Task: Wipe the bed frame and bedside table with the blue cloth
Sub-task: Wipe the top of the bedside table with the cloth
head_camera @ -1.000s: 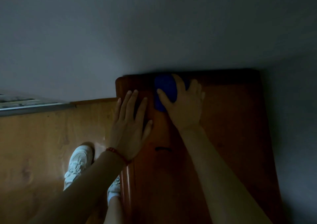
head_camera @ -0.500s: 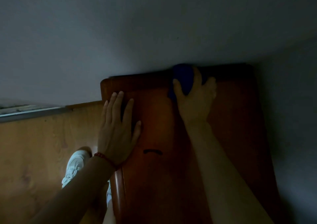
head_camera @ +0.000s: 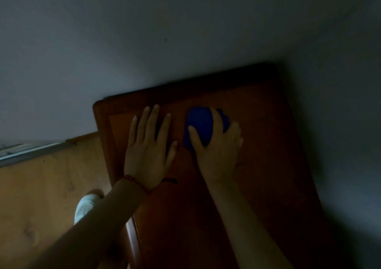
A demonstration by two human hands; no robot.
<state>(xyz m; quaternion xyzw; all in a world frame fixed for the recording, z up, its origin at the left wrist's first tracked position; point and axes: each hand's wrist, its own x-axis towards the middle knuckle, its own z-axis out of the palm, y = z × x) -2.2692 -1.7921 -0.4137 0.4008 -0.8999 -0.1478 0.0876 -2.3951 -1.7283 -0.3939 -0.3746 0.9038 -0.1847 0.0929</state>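
A reddish-brown wooden bedside table (head_camera: 257, 165) fills the lower middle of the dim head view, its far edge against a grey wall. A bunched blue cloth (head_camera: 199, 125) lies on the tabletop near the back. My right hand (head_camera: 218, 145) grips the cloth, thumb on its left side and fingers curled over its right. My left hand (head_camera: 149, 147) rests flat on the tabletop just left of the cloth, fingers straight and spread. A red bead bracelet circles my left wrist.
A grey wall (head_camera: 165, 42) runs behind the table and another closes in on the right. Light wooden floor (head_camera: 41, 196) lies to the left, with my white shoe (head_camera: 85, 207) beside the table's left edge. A pale sill or ledge (head_camera: 24, 151) shows at the far left.
My right hand has drawn the cloth back from the table's far edge towards me and to the left. My left hand has moved further onto the tabletop. The camera view has tilted.
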